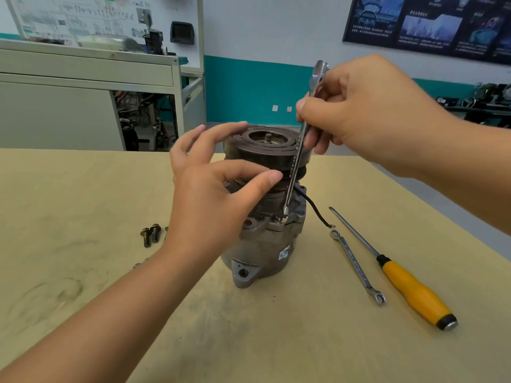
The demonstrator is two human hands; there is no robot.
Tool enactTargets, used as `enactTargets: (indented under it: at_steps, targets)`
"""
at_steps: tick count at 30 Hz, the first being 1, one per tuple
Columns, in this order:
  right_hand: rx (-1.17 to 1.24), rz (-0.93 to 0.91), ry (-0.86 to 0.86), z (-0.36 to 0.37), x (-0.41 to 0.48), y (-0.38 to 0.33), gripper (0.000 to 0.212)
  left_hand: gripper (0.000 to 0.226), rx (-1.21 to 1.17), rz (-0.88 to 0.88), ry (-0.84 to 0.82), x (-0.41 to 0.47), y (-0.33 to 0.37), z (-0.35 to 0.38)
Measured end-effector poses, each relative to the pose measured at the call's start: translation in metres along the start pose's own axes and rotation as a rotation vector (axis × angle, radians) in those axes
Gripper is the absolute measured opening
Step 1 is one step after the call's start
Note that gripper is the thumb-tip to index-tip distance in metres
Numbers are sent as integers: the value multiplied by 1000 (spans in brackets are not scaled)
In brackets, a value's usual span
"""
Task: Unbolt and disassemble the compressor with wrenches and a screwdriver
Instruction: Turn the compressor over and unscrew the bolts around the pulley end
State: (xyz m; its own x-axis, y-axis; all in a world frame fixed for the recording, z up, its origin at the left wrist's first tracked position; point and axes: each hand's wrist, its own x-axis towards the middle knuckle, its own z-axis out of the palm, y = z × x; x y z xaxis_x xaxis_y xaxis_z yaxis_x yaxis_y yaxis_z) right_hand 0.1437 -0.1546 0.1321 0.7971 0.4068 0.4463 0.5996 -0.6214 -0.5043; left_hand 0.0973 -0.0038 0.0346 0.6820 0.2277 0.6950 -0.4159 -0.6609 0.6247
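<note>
A compressor (265, 239) stands upright near the middle of a tan tabletop (83, 203), its dark pulley (265, 150) on top with a short threaded shaft at the centre; a black wire (315, 210) runs from the compressor's right side down to the tabletop.

The right hand (367, 111) is above and to the right of the pulley, fingers and thumb curled round the upper part of a nearly upright wrench (297, 158); the wrench's lower end sits on a bolt head (282, 220) on the compressor's flange, just below the pulley.

The left hand (215, 189) is in front of the compressor's left side, fingers spread and gently curved, holding nothing; its fingertips are at the pulley's rim, and whether they touch it cannot be told.

To the right of the compressor a second wrench (356, 265) lies flat on the tabletop; just beside it lies a screwdriver (401, 275) with a yellow and black handle, its tip pointing away from the person.

To the left, loose bolts (150, 234) rest on the tabletop, partly hidden behind the left wrist.

Behind the tabletop stands a grey cabinet (83, 92); a dark poster (428, 23) hangs on the far wall.
</note>
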Motion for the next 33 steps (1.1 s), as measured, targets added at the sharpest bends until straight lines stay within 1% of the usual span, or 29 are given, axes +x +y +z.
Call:
enactTargets:
  at_steps: [4,6,8,11,13,16,19,23,25,26,27,30,33]
  targets:
    - [-18,-22,5,0,-1,0,17,10,-46,-66,120,-6,-7,-5]
    - [-20,-30,10,-1,-1,-1,16,13,-53,-95,132,-8,-10,-6]
    - [-18,-46,20,-2,-1,-2,16,16,-67,-115,91,-9,-12,-7]
    - [-10,-54,11,-3,1,-3,16,22,-123,-152,-50,-8,-13,-8]
    - [-1,-46,-21,-4,3,-5,17,15,-168,-195,-137,-8,-13,-9]
    - [-7,-53,-50,-4,4,-7,19,11,-202,-218,-188,-6,-11,-11]
    - [-28,-68,-62,-6,5,-9,20,11,-209,-152,-161,-2,-7,-16]
    - [-51,-77,-67,-5,6,-10,19,6,-106,74,-22,14,-1,-29]
    - [-63,-89,-68,-5,6,-11,19,7,-71,123,-27,27,3,-34]
    - [-68,-94,-71,-5,7,-13,19,9,-66,115,-74,34,5,-35]
    - [-67,-95,-76,-5,7,-14,19,12,-70,89,-156,42,7,-36]
    - [-52,-85,-104,-4,8,-16,21,27,-98,-9,-439,59,12,-33]
    - [-41,-78,-133,-2,7,-16,25,24,-126,-38,-556,69,15,-28]
